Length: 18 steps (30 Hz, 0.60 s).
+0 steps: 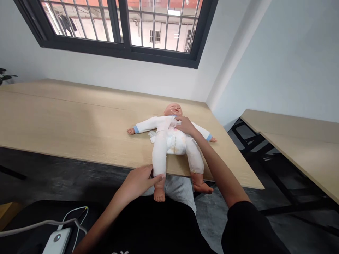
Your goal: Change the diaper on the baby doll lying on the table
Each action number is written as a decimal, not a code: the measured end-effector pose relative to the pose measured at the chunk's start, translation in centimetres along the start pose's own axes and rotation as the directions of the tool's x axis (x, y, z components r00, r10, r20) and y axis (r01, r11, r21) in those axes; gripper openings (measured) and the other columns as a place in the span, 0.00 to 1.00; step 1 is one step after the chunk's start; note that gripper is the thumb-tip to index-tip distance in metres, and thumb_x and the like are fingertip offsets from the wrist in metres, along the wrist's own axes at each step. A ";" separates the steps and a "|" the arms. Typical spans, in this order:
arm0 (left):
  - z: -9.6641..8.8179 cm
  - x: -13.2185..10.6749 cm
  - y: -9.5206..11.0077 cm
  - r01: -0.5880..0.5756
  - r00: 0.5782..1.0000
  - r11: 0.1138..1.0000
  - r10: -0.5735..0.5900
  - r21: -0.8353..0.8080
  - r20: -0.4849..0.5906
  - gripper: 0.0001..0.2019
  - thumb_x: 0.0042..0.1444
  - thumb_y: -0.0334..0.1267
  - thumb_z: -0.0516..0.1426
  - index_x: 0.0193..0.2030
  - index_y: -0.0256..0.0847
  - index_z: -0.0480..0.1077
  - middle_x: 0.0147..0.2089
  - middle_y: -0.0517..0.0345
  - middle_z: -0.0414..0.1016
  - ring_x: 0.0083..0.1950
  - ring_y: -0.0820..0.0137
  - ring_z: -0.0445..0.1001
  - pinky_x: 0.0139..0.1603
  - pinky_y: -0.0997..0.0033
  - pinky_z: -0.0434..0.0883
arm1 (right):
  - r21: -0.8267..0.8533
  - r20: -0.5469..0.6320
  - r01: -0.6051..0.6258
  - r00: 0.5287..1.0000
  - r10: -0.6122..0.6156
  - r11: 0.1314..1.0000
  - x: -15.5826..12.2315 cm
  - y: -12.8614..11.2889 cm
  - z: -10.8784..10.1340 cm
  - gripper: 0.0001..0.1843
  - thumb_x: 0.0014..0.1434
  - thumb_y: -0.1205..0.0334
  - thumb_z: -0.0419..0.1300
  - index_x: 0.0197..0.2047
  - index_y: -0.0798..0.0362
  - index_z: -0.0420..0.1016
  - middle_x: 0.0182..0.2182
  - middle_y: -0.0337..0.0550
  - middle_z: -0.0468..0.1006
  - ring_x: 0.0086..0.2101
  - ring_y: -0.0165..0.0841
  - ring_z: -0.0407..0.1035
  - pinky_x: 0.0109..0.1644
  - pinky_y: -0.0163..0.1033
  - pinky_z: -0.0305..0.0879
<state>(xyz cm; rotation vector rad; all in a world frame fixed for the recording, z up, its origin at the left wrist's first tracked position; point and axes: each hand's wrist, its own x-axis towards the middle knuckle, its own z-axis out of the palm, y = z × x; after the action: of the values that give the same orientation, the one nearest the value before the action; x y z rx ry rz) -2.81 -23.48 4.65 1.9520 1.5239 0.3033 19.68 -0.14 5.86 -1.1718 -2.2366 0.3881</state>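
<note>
A baby doll (173,110) lies on its back on the wooden table, its arms spread and its feet hanging past the front edge. It wears a white top with blue cuffs and a white diaper (176,144). My left hand (144,180) is closed round the lower leg (159,155) on the left of the picture, thumb across the ankle. At the doll's waist, the bent fingers of my right hand (184,125) pinch the upper front edge of the diaper; the fingertips are partly hidden. A loose white diaper tab (152,135) sticks out at the doll's left-of-picture hip.
The wooden table (79,120) extends far to the left below a barred window (127,53). Across a gap to the right stands a second table (299,141) on black legs. A white power bank (57,241) with cables rests on a black surface at lower left.
</note>
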 end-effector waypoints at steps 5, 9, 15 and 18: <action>-2.0 0.6 1.8 0.025 0.976 0.954 0.042 0.299 -0.214 0.21 0.63 0.58 0.53 0.38 0.40 0.70 0.36 0.51 0.78 0.40 0.57 0.76 0.37 0.65 0.65 | -0.061 -0.125 -0.102 0.988 0.094 0.993 -1.0 0.0 0.2 0.09 0.50 0.57 0.63 0.33 0.53 0.74 0.32 0.37 0.76 0.31 0.33 0.64 0.33 0.35 0.52; -2.3 3.9 3.8 -0.448 0.820 0.795 0.547 0.409 -0.166 0.18 0.65 0.52 0.55 0.56 0.46 0.71 0.60 0.54 0.73 0.66 0.56 0.63 0.66 0.52 0.59 | -0.093 -0.263 -0.109 0.961 0.081 0.990 -1.5 -0.1 0.7 0.14 0.56 0.51 0.63 0.38 0.52 0.74 0.38 0.41 0.76 0.33 0.33 0.67 0.35 0.36 0.56; -2.3 12.6 4.4 -0.672 0.727 0.656 0.672 0.343 0.141 0.24 0.66 0.51 0.55 0.68 0.59 0.62 0.75 0.65 0.52 0.77 0.55 0.44 0.73 0.37 0.28 | -0.061 -0.572 -0.257 0.801 0.177 0.965 -3.8 0.3 -1.0 0.17 0.66 0.50 0.52 0.39 0.54 0.74 0.40 0.46 0.77 0.29 0.33 0.67 0.37 0.38 0.59; -3.2 15.6 4.2 -0.677 0.731 0.664 0.658 0.317 0.181 0.22 0.68 0.53 0.51 0.67 0.60 0.62 0.74 0.64 0.54 0.77 0.57 0.46 0.73 0.38 0.33 | -0.033 -0.485 -0.413 0.803 0.346 0.910 -7.1 1.4 -2.6 0.18 0.66 0.48 0.52 0.35 0.52 0.74 0.33 0.44 0.79 0.31 0.37 0.69 0.36 0.39 0.58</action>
<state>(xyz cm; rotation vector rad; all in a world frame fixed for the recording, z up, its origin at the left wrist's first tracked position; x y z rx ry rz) 3.48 -8.39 6.53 2.7666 0.7861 0.2802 25.34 -5.19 4.68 -1.6032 -1.6204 0.0803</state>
